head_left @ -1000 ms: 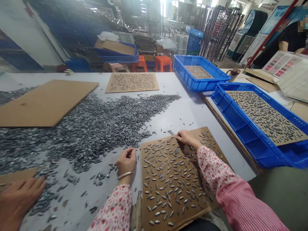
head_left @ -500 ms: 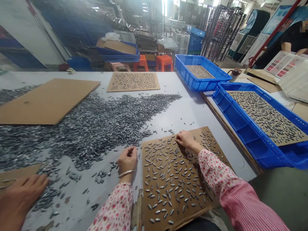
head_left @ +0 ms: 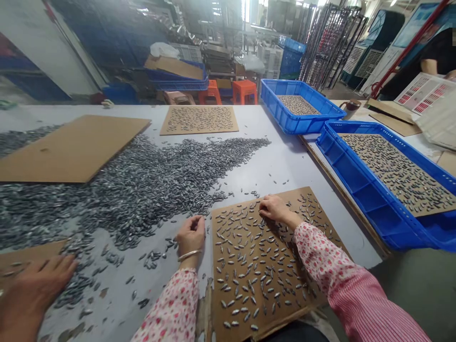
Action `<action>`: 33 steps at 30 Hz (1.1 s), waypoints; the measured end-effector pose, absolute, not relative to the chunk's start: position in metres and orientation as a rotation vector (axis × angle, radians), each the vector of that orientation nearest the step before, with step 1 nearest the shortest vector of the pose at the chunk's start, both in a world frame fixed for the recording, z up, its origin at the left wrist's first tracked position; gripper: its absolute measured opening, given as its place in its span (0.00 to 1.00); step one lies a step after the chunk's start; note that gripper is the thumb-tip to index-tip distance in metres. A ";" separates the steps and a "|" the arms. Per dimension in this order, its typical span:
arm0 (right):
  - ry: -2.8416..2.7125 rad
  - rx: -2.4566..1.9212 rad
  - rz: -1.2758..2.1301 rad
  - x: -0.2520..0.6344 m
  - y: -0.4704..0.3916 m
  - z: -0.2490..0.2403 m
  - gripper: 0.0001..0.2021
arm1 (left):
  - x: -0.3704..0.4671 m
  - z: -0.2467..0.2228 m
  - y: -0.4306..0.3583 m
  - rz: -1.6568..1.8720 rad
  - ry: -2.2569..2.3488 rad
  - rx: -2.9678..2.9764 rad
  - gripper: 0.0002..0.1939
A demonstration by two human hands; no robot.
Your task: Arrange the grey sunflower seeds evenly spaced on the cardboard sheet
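Cardboard [head_left: 239, 334] is mostly covered; a silvery pile [head_left: 160, 175] is left; left hand [head_left: 188, 236], right hand [head_left: 276, 208]: fingers' grip cannot be told.

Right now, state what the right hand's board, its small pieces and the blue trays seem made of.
Board: matte brown, perhaps cardboard, from its dull, papery face.
Small pieces: shiny grey, likely metal, from their glints.
Blue trays: smooth, probably moulded plastic, from ribbed walls.

Person is wearing pale left sleeve [head_left: 174, 301] with small red-pink print; right sleeve [head_left: 322, 254] is matching, pink stripes running higher up. Left wrist [head_left: 190, 246] is carrying thin silver-coloured bangle [head_left: 189, 255].
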State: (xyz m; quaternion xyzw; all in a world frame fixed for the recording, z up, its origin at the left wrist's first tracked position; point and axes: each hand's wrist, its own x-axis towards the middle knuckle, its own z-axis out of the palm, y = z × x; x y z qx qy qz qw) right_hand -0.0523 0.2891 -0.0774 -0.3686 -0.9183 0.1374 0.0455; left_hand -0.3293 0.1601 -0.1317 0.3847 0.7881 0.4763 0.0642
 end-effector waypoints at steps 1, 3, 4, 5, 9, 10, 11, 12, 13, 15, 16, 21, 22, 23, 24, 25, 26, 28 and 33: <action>-2.821 -1.106 0.399 -0.054 0.288 -0.078 0.06 | -0.329 -0.132 0.160 1.438 2.380 1.159 0.14; -2.822 -1.094 0.396 -0.056 0.287 -0.078 0.06 | -0.329 -0.131 0.160 1.446 2.380 1.156 0.14; -2.805 -1.101 0.412 -0.056 0.287 -0.077 0.06 | -0.329 -0.131 0.160 1.450 2.379 1.156 0.14; -2.777 -1.123 0.430 -0.056 0.287 -0.076 0.06 | -0.329 -0.131 0.160 1.452 2.377 1.159 0.14; -2.697 -1.248 0.438 -0.054 0.291 -0.075 0.06 | -0.329 -0.130 0.160 1.441 2.380 1.168 0.14; -2.713 -1.249 0.434 -0.053 0.292 -0.075 0.06 | -0.329 -0.130 0.160 1.440 2.381 1.165 0.14; -2.737 -1.236 0.432 -0.053 0.294 -0.076 0.07 | -0.329 -0.131 0.160 1.445 2.380 1.160 0.14; -2.761 -1.220 0.432 -0.054 0.295 -0.077 0.07 | -0.329 -0.131 0.160 1.451 2.377 1.155 0.14; -2.779 -1.207 0.432 -0.055 0.295 -0.078 0.07 | -0.329 -0.131 0.160 1.458 2.373 1.150 0.14; -2.790 -1.207 0.427 -0.058 0.296 -0.079 0.07 | -0.329 -0.132 0.161 1.463 2.368 1.143 0.14; -2.788 -1.215 0.424 -0.059 0.296 -0.079 0.07 | -0.329 -0.133 0.161 1.461 2.370 1.143 0.14; -2.808 -1.199 0.396 -0.058 0.293 -0.071 0.07 | -0.330 -0.134 0.161 1.454 2.383 1.144 0.14; -2.825 -1.174 0.392 -0.056 0.293 -0.070 0.07 | -0.330 -0.134 0.161 1.452 2.383 1.145 0.14; -2.841 -1.146 0.390 -0.054 0.293 -0.069 0.06 | -0.330 -0.134 0.161 1.450 2.383 1.146 0.14; -2.855 -1.118 0.391 -0.051 0.293 -0.069 0.06 | -0.330 -0.134 0.160 1.448 2.383 1.148 0.14; -2.864 -1.093 0.394 -0.049 0.294 -0.070 0.05 | -0.330 -0.134 0.160 1.446 2.383 1.150 0.14; -2.870 -1.075 0.395 -0.047 0.295 -0.072 0.05 | -0.330 -0.134 0.160 1.444 2.382 1.155 0.14; -2.867 -1.058 0.381 -0.046 0.296 -0.077 0.04 | -0.330 -0.134 0.160 1.445 2.381 1.162 0.14; -2.765 -1.203 0.248 -0.055 0.294 -0.088 0.06 | -0.329 -0.131 0.160 1.448 2.374 1.159 0.14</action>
